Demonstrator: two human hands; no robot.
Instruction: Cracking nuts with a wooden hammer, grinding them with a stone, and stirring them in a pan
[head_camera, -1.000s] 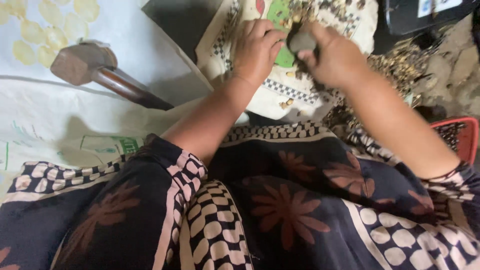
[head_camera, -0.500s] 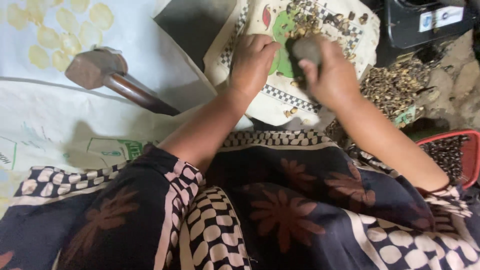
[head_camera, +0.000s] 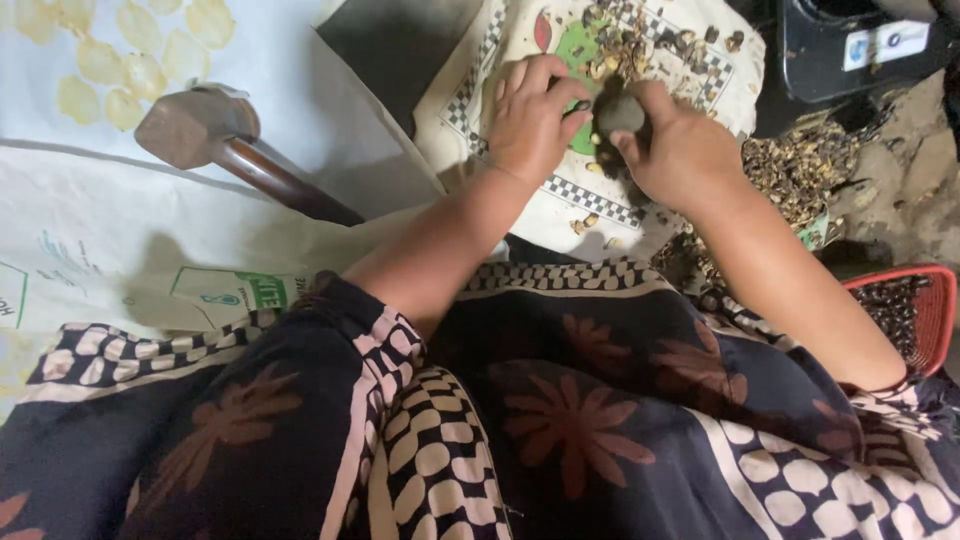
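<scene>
Cracking stage: right hand (head_camera: 685, 150) fingers wrap the dark stone (head_camera: 620, 112) over the checked cloth (head_camera: 600, 195); left hand (head_camera: 530, 120) fingertips pinch a nut beside the stone; next needs a squarely aimed blow.

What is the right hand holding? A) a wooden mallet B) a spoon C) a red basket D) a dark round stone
D: the right hand grips a dark round stone over the patterned cloth, while the wooden mallet lies apart on the left, untouched.
</scene>
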